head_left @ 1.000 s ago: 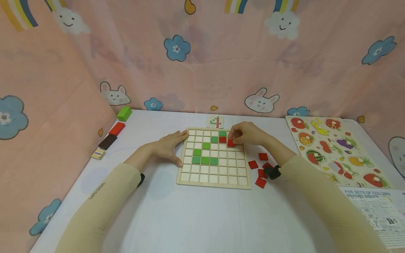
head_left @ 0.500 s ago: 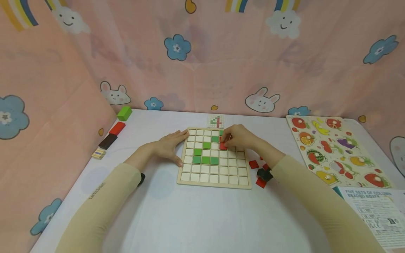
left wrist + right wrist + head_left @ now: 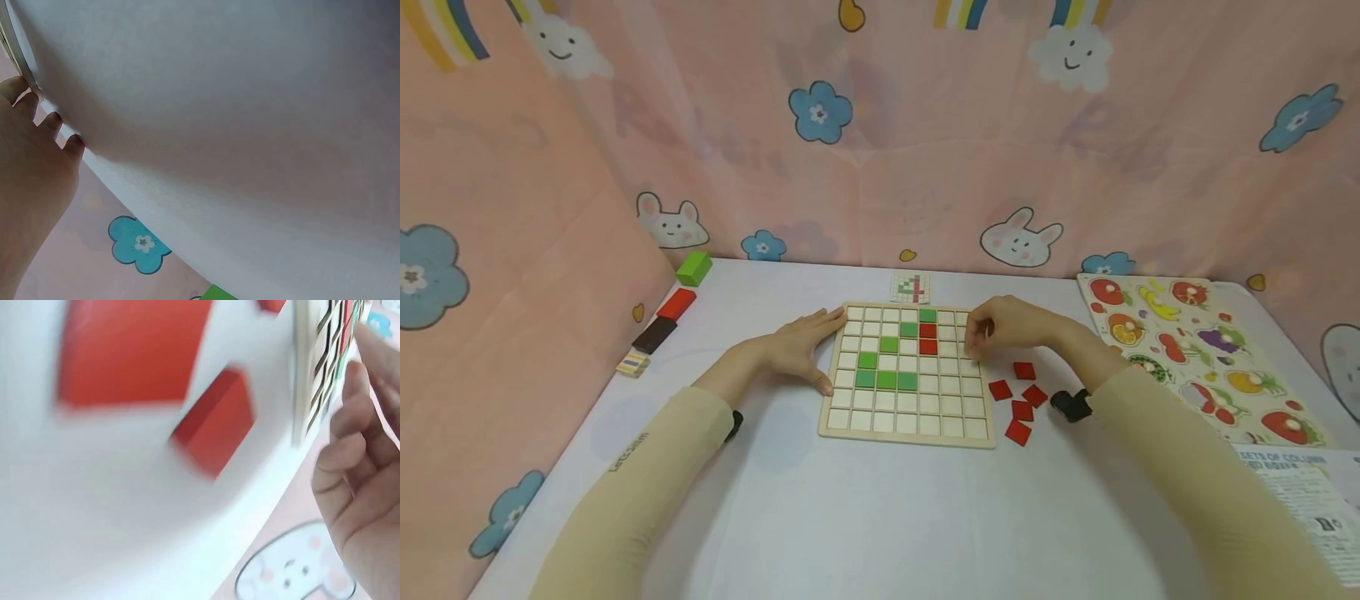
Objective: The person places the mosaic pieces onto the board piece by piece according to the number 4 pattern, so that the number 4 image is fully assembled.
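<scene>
The right hand point(image 3: 1000, 327) hovers with loosely curled fingers holding nothing, over the right edge of the square wooden grid board point(image 3: 907, 433). The left hand point(image 3: 801, 350) lies flat, fingers straight, against the board's left edge. Flat green tiles point(image 3: 886, 380) and two red tiles point(image 3: 928, 338) fill cells in the board. Loose red square tiles point(image 3: 1019, 402) lie just right of the board on the smooth white table point(image 3: 865, 517).

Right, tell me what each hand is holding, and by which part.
Neither holds anything. The left hand rests flat against the left edge of the grid board; the right hand has loosely curled, empty fingers.
</scene>
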A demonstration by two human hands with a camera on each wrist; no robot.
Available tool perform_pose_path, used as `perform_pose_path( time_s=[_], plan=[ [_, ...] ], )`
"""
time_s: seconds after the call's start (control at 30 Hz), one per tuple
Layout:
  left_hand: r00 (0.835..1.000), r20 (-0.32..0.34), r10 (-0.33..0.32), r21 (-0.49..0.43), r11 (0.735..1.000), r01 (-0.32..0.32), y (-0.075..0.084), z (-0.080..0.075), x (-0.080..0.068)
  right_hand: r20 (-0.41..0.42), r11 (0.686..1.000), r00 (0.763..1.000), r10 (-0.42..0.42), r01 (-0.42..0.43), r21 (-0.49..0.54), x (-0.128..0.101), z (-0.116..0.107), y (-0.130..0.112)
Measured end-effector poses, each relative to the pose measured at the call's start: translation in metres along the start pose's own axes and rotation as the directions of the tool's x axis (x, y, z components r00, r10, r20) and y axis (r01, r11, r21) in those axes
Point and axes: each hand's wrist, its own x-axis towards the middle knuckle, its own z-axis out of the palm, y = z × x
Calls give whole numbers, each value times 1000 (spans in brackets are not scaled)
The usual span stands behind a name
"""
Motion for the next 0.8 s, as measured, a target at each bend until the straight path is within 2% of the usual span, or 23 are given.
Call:
perform_pose_path(
  time_s=[0.17, 0.3, 0.53, 0.7, 0.8],
  plan=[
    [1000, 1, -4, -2, 1000, 4, -1, 0, 1, 139, 997, 989, 47, -54, 50, -16, 0, 11],
    [1000, 1, -3, -1, 1000, 3, -1, 0, 0, 194, 995, 979, 56, -71, 71, -25, 5, 14],
    [1000, -9, 13, -3, 1000, -13, -3, 0, 0, 157, 998, 987, 26, -35, 58, -29, 11, 15],
    [1000, -9, 13, -2, 1000, -13, -2, 1, 1, 141, 997, 990, 26, -36, 66, -27, 7, 16],
    [1000, -8, 11, 0, 1000, -11, -2, 1, 2, 100, 997, 994, 46, -52, 58, -25, 2, 16]
  ],
)
